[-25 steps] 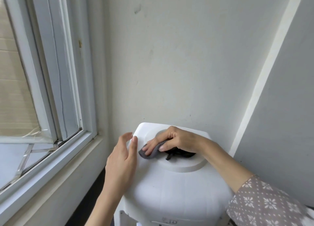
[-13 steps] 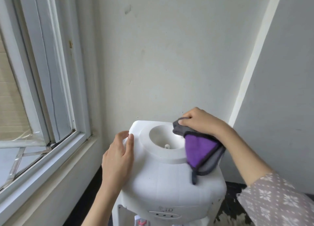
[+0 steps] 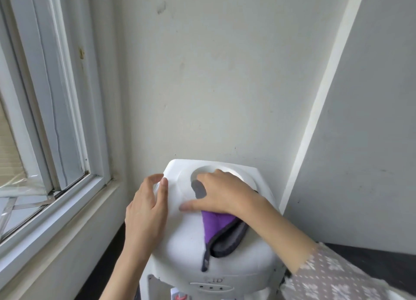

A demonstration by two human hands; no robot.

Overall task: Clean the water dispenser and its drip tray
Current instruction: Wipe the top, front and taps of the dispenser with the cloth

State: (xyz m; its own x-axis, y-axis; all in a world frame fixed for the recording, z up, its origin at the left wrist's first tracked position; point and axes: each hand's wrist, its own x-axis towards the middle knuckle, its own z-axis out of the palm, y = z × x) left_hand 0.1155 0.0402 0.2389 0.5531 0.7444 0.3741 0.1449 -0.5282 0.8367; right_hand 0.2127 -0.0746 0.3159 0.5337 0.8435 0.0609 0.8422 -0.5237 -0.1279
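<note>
A white water dispenser [image 3: 186,250] stands against the wall, seen from above, with a round bottle well [image 3: 203,170] in its top. My right hand [image 3: 222,194] lies spread on a purple and grey cloth [image 3: 217,223] and presses it onto the rim of the well. Part of the cloth hangs down the front of the top. My left hand [image 3: 147,207] rests flat on the dispenser's left upper edge, fingers straight. The drip tray is out of view; only a red tap [image 3: 181,297] shows at the bottom edge.
A window with a grey frame [image 3: 67,124] and a sill [image 3: 51,227] lies close on the left. The plain wall [image 3: 213,85] rises right behind the dispenser, and a wall corner [image 3: 319,110] runs up on the right. A dark floor [image 3: 369,263] lies to the right.
My right hand has come down from the back rim of the well, where it pinched the lifted cloth, and now presses it flat on the front left rim. The left hand stays put.
</note>
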